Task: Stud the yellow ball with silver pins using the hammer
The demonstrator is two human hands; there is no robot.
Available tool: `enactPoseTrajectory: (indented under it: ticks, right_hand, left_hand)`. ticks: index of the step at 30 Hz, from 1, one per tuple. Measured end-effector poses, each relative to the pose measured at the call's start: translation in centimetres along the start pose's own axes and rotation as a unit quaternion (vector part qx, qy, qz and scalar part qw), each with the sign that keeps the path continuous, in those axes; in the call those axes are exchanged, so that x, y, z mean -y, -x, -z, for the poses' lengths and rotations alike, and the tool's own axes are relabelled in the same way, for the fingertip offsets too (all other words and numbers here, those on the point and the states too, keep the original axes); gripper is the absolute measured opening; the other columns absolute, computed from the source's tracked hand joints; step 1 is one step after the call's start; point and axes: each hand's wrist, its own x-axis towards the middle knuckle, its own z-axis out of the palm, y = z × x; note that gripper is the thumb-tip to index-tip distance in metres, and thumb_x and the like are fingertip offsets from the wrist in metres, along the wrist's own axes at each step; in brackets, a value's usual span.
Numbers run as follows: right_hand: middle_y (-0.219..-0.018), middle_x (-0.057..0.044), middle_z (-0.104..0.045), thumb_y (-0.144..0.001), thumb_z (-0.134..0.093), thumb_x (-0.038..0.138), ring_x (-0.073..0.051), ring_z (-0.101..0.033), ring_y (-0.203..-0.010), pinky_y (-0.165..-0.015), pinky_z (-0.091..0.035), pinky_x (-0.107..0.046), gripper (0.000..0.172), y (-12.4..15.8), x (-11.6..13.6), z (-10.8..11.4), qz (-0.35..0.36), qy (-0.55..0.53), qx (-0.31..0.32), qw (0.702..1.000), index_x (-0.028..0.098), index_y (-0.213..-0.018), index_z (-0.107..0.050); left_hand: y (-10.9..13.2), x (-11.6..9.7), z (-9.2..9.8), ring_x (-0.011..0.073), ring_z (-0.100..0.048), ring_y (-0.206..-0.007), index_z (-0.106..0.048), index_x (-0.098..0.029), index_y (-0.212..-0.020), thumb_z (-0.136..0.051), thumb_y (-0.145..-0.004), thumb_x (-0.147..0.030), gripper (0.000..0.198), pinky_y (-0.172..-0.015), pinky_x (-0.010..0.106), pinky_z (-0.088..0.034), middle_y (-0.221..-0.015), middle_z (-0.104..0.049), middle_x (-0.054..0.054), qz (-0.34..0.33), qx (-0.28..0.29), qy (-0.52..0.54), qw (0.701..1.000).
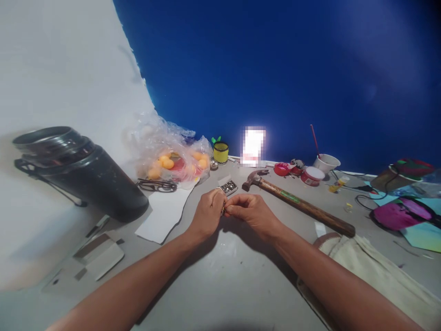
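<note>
Over the middle of the table, my left hand point(208, 209) and my right hand point(253, 212) meet with their fingertips together. The left is curled closed around a small dark, shiny piece point(223, 211), mostly covered by fingers and too small to name. Thumb and forefinger of my right hand pinch at the same spot. Just beyond the fingers lies a small open box point(228, 187) filled with shiny metallic bits. To the right of it rests a claw hammer point(303, 204), its head toward the box and its wooden handle slanting toward me.
At left stands a black flask point(82, 172), with glasses point(156, 185), white paper point(165, 211) and a plastic bag point(175, 158) of orange balls nearby. A yellow pot point(221, 152), white cup point(326, 162), pink pouch point(399, 214) and pale cloth point(372, 271) lie about.
</note>
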Motion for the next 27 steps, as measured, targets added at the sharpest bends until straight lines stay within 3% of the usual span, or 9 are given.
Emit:
enactPoseTrajectory:
  ticks: [14, 19, 24, 27]
  right_hand:
    - [-0.068, -0.003, -0.072, -0.071, -0.065, 0.025, -0.016, -0.062, -0.068, -0.069, -0.048, -0.030, 0.010, 0.2, 0.0, -1.3, 0.107, 0.101, -0.064, 0.987, 0.018, -0.066, -0.072]
    - [-0.072, -0.002, -0.072, -0.072, -0.064, 0.024, -0.017, -0.064, -0.072, -0.070, -0.049, -0.029, 0.008, 0.3, 1.0, -0.7, 0.100, 0.142, -0.028, 0.984, 0.019, -0.070, -0.070]
    - [-0.071, 0.000, -0.068, -0.071, -0.066, 0.025, -0.015, -0.060, -0.067, -0.063, -0.046, -0.027, 0.006, 0.2, 1.1, 0.1, 0.076, 0.133, -0.009, 0.988, 0.019, -0.071, -0.067]
    - [-0.070, -0.001, -0.068, -0.074, -0.067, 0.029, -0.016, -0.060, -0.068, -0.067, -0.046, -0.029, 0.011, 0.1, 0.9, 0.5, 0.076, 0.130, 0.016, 0.988, 0.019, -0.069, -0.066]
  left_hand:
    - [-0.2, 0.4, 0.0, 0.0137, -0.043, -0.059, -0.045, -0.021, -0.057, -0.040, -0.088, -0.023, 0.031, -0.057, 0.028, -0.030, -0.059, -0.050, -0.001, -0.001, -0.012, 0.007, 1.000]
    - [0.0, 0.7, -0.4, 0.0128, -0.041, -0.055, -0.046, -0.021, -0.056, -0.044, -0.087, -0.029, 0.032, -0.053, 0.027, -0.031, -0.058, -0.046, -0.002, 0.031, 0.008, 0.078, 0.996]
    - [0.4, -0.4, -0.3, 0.0122, -0.038, -0.050, -0.047, -0.021, -0.055, -0.048, -0.083, -0.025, 0.028, -0.048, 0.026, -0.029, -0.056, -0.045, -0.002, 0.052, 0.039, 0.135, 0.989]
    - [0.5, -0.9, -0.2, 0.0121, -0.038, -0.049, -0.050, -0.020, -0.055, -0.050, -0.081, -0.025, 0.026, -0.046, 0.026, -0.028, -0.057, -0.047, -0.001, 0.067, 0.044, 0.147, 0.986]
